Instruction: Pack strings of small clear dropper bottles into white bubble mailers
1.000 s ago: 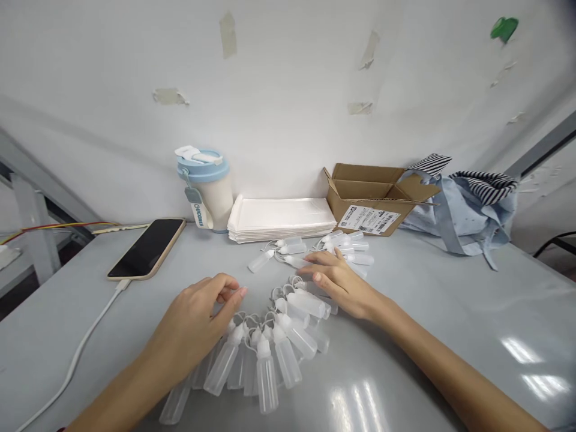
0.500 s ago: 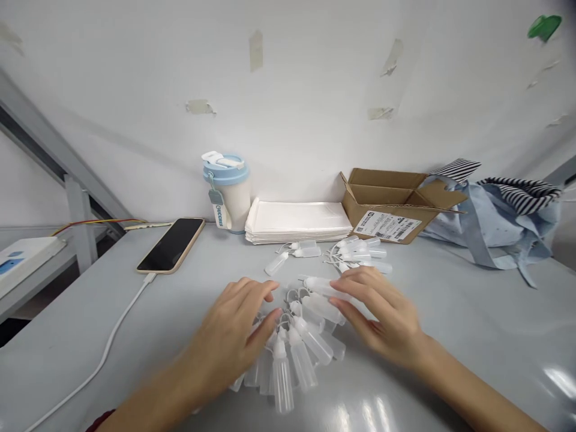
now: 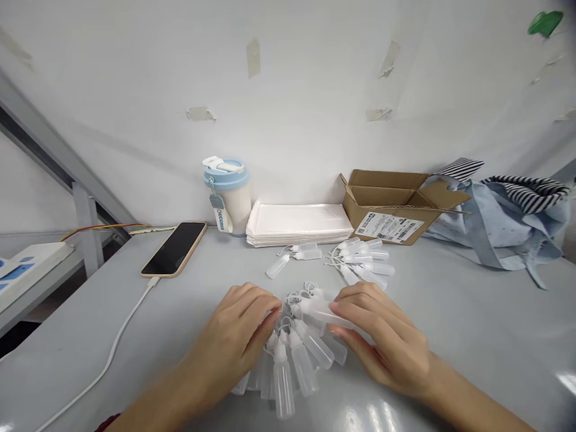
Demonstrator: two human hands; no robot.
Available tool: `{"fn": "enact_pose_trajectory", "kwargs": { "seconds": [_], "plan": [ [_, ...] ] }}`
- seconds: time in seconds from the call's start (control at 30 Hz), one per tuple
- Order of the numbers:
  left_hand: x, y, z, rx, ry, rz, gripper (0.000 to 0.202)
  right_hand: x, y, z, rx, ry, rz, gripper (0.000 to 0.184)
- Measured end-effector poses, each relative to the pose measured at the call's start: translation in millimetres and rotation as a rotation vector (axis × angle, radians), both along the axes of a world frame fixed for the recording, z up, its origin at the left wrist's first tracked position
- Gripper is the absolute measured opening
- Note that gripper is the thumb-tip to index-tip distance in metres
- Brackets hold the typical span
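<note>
A fan of several small translucent squeeze bottles (image 3: 292, 366) with tethered caps lies on the grey table in front of me. My left hand (image 3: 236, 339) rests palm down over the left side of this cluster, fingers curled onto the bottle tops. My right hand (image 3: 382, 339) pinches one bottle (image 3: 317, 309) by its body, holding it sideways just above the pile, its tip pointing toward my left fingertips. A second group of the same bottles (image 3: 364, 261) lies farther back, and two loose ones (image 3: 292, 259) sit left of it.
Along the wall stand a blue-lidded cup (image 3: 227, 195), a stack of white bags (image 3: 299, 223) and an open cardboard box (image 3: 391, 204). A phone (image 3: 174, 249) on a white cable (image 3: 103, 366) lies at the left. Blue and striped cloth (image 3: 499, 219) is heaped at the right.
My right hand drew back from the far bottles with one bottle in its fingers and came down close to my left hand. My left hand slid right over the cluster.
</note>
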State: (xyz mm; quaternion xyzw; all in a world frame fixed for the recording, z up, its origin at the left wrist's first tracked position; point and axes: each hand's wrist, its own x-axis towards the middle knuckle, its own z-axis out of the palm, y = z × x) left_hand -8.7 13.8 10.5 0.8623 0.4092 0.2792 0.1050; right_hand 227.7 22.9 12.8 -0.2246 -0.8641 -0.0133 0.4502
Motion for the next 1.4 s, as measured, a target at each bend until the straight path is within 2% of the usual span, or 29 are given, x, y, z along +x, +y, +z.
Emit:
{"fn": "enact_pose_trajectory", "kwargs": {
  "seconds": [0.13,0.4,0.57,1.0,1.4],
  "plan": [
    [1,-1,1.6,-0.048,-0.063,0.024,0.013,-3,-4,0.6,-0.046,0.02,0.027,0.028],
    [5,-11,16.2,-0.45,-0.22,0.156,0.023,-5,-8,3.9,-0.091,0.057,0.056,0.029],
    [6,-9,23.7,-0.619,-0.286,0.205,0.028,-6,-10,2.4,-0.141,0.059,0.076,0.03],
    [4,-7,24.6,-0.676,-0.29,0.187,0.03,-6,-13,5.4,-0.098,0.057,0.067,0.035],
    [5,-8,25.8,-0.717,-0.309,0.196,0.027,-5,-12,1.8,-0.101,0.044,0.068,0.033]
  ]
}}
